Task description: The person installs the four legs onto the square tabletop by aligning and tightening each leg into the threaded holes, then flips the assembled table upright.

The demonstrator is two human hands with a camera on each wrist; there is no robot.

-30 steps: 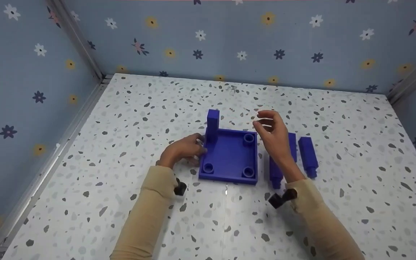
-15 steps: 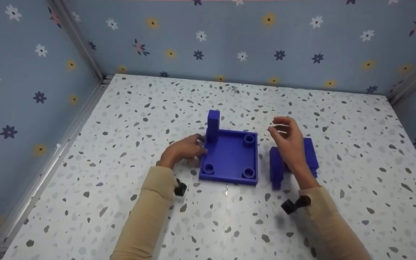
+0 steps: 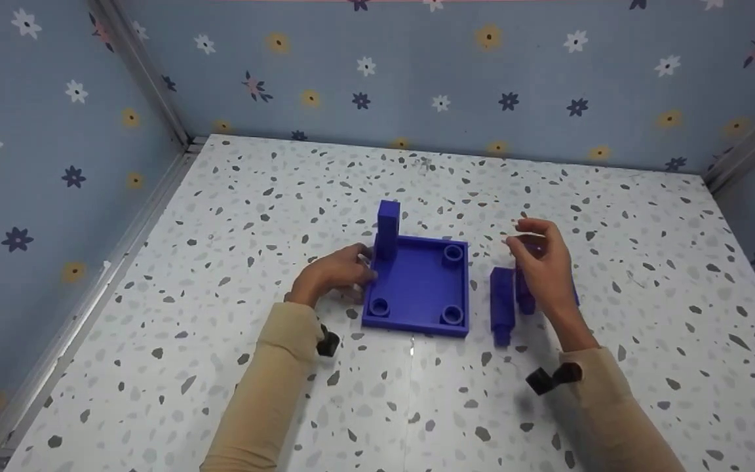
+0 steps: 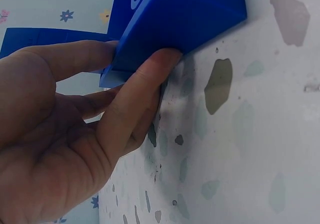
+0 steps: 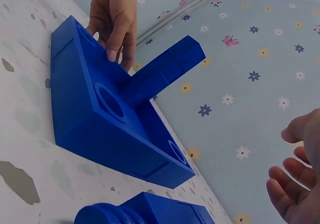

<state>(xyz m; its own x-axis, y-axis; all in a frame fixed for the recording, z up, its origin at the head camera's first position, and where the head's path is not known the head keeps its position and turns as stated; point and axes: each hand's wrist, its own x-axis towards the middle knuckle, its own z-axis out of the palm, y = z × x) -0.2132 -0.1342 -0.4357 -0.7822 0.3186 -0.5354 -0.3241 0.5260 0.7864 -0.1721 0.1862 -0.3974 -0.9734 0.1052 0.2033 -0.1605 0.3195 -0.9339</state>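
Observation:
A blue square panel with a raised rim lies on the table, round sockets in three corners. At its far left corner stands a square post. My left hand grips the panel's left edge, thumb at the rim; in the left wrist view fingers also lie along the underside. My right hand, fingers loosely bent and holding nothing, hovers over the loose posts. One loose post with a stepped peg end lies right of the panel. A second post shows partly under the hand; a third is mostly hidden.
The speckled white table reaches back to a blue flowered wall panel. Another flowered panel borders the left side. A small black wrist camera sits on the right sleeve, close above the table.
My right hand has moved right, from beside the panel to over the loose posts, uncovering the nearest one. The left hand and panel stay in place.

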